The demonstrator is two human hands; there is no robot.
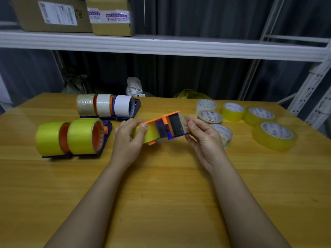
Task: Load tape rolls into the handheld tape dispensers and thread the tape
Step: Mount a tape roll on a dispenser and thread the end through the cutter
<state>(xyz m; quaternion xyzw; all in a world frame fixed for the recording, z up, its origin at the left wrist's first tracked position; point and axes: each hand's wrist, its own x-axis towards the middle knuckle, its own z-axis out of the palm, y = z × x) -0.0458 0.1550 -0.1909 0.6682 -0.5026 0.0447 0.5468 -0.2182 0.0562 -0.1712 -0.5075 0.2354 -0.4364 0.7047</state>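
An orange and blue handheld tape dispenser (168,125) with a yellow tape roll (149,134) in it is held above the wooden table (161,185). My left hand (128,138) grips the roll end of the dispenser. My right hand (200,135) pinches the clear tape end at the dispenser's cutter end. Two loaded dispensers with yellow rolls (71,137) lie at the left. Behind them lies a row of three loaded dispensers with clear and white rolls (105,105).
Several loose tape rolls (254,120) lie on the table at the right, one partly behind my right hand. A white metal shelf (161,45) with cardboard boxes (71,13) runs across above the table. A shelf upright (315,86) stands at the right edge.
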